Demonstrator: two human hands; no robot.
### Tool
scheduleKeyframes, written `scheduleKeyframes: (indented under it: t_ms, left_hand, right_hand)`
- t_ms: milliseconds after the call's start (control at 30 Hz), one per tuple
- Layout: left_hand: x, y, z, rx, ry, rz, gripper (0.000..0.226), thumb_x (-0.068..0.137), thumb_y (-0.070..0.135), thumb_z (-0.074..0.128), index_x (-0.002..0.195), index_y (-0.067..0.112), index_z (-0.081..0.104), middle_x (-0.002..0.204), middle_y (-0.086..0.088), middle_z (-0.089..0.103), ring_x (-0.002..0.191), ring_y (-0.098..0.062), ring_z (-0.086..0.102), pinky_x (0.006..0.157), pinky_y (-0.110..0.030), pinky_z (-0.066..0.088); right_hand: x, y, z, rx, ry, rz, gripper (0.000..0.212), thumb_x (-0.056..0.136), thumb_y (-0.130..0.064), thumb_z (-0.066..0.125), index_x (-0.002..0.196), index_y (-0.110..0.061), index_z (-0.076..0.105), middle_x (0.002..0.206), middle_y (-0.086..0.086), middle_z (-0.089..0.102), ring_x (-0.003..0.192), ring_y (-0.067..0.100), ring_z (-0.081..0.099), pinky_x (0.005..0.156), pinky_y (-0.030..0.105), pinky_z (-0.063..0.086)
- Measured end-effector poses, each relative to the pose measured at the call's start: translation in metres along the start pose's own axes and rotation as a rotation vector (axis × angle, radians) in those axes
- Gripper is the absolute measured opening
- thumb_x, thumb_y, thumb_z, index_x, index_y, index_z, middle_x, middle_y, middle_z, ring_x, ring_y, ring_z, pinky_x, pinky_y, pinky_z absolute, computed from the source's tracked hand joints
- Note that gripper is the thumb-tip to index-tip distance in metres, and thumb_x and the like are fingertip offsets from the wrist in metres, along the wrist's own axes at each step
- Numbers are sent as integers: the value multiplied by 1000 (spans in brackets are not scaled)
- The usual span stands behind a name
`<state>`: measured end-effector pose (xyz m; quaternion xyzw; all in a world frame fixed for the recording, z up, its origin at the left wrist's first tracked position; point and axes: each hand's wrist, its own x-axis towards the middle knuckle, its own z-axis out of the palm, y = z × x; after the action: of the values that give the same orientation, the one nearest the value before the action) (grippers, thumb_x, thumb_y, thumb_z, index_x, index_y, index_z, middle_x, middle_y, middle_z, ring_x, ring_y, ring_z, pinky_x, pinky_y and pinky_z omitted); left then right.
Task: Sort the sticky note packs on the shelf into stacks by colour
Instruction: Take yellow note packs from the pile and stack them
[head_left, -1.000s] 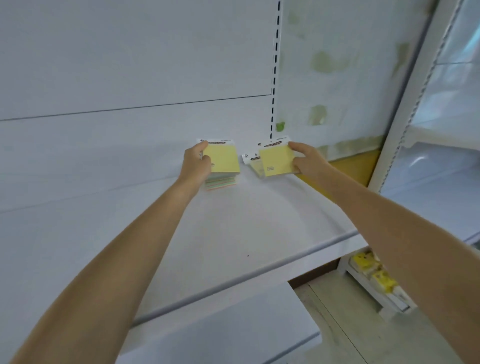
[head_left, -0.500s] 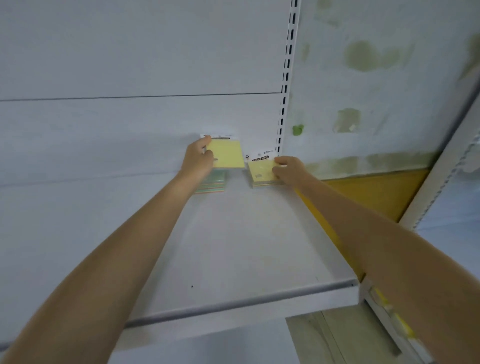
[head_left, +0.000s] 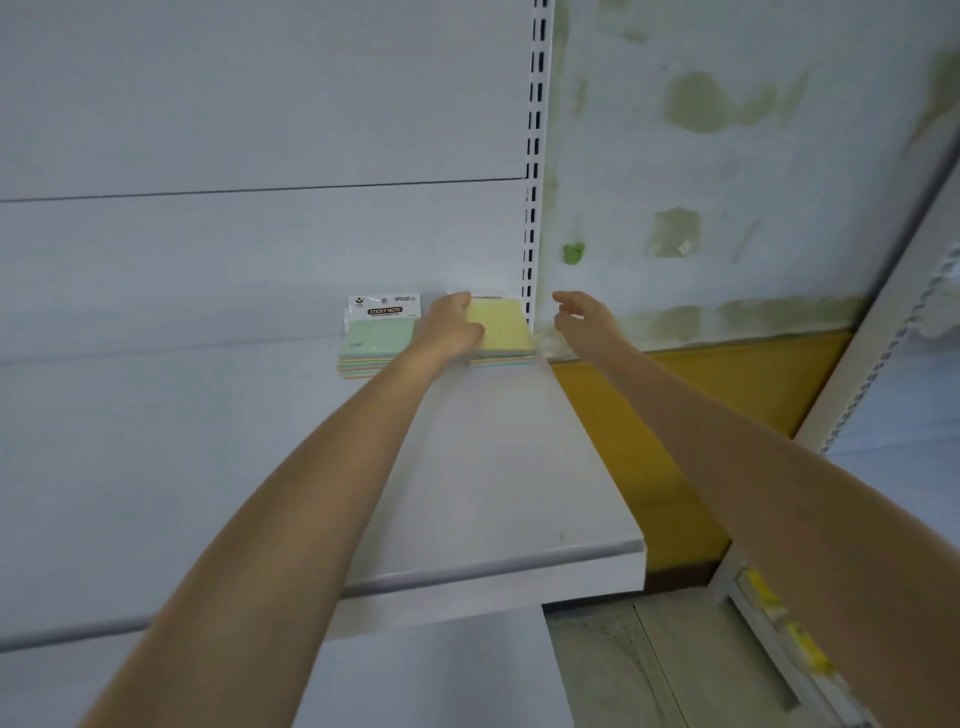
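- Setting the pale yellow square sticky note pack onto the right-hand pile looks like the step in hand. The left hand holds it by its left edge, thumb up at the back corner and fingers curled over the top face.
- That pile sits at the very back of the white metal shelf, tucked against the slotted white upright.
- The right hand hovers just beside it, past the upright, fingers loosely spread and holding nothing. I'd bring it in to square up the right edge so the pack doesn't land skewed.
- Line up the corners before letting go. These wrapped packs probably slide on each other, so press flat, then lift the fingers straight up.
- The mint green sticky note pack with the white header card tops its own pile just to the left, very near the left wrist. Pull that arm back carefully or it'll nudge the green pile.
- The edges under the yellow pack show orange and green bands. I can't tell if those are other colours' packs or just how each pack is layered, so check before calling the pile sorted.
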<state>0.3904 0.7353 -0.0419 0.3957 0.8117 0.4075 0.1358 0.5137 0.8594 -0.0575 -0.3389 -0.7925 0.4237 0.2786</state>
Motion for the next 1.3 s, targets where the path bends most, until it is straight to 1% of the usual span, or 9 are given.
scheduleKeyframes:
  t_ms: [100,233,367,500,567,667,833,1000,1300]
  left_hand:
    - [-2,8,7,123,-28,-71,19,85,8,46,100,15,55,124,-18,52,126,-32,46,92,-29,37]
    - [2,2,11,326,13,49,42,94,14,40,135,8,42,145,-15,41,134,-29,38,103,-30,31]
    - [-9,-4,-11,505,87,261,38,95,20,40,130,7,47,137,-16,45,129,-30,40,105,-37,36]
    - [-34,-30,-53,790,173,416,41,94,29,32,121,8,56,126,-12,57,118,-31,51,89,-41,45]
    - [-51,-52,-79,896,132,453,51,87,34,27,104,5,65,105,-16,68,96,-36,64,71,-41,52]
    - [-76,-92,-123,997,153,376,45,82,33,34,89,7,69,84,-12,73,72,-32,69,55,-34,53]
    - [-136,-157,-209,1089,161,234,44,84,35,35,91,10,70,86,-9,74,72,-30,70,56,-32,54]
    - [-215,-236,-305,1088,203,61,54,92,43,24,122,13,57,122,-10,63,110,-32,59,85,-40,47]
    - [-295,-343,-436,1077,235,-260,42,97,33,32,136,20,40,139,-5,48,127,-25,45,102,-39,37]
  right_hand:
    - [-9,-1,-2,-76,-13,-41,44,95,-14,39,138,-16,39,144,7,41,119,25,50,84,29,42]
    - [-17,-2,1,-271,-54,-172,45,93,-15,43,137,-18,40,142,8,42,121,26,48,98,35,41]
    - [-18,-12,11,-453,-48,-337,43,92,-17,44,136,-17,42,140,7,44,126,27,41,103,35,34]
    - [-19,-42,33,-604,-47,-511,42,92,-17,43,134,-16,45,139,7,47,125,30,41,103,37,32]
    - [-20,-61,54,-648,-61,-586,42,92,-18,43,133,-17,45,138,7,48,123,31,42,101,38,33]
    - [-28,-97,99,-711,-122,-708,42,92,-20,41,134,-18,44,139,5,47,124,29,41,100,37,33]
    - [-55,-159,196,-737,-240,-873,42,94,-22,39,136,-18,41,141,4,45,128,28,38,103,37,30]
    - [-117,-221,313,-676,-398,-950,42,95,-24,37,137,-18,39,142,6,44,129,26,39,105,36,30]
    - [-175,-296,470,-637,-575,-997,41,96,-26,36,137,-19,39,142,6,43,129,25,39,106,36,31]
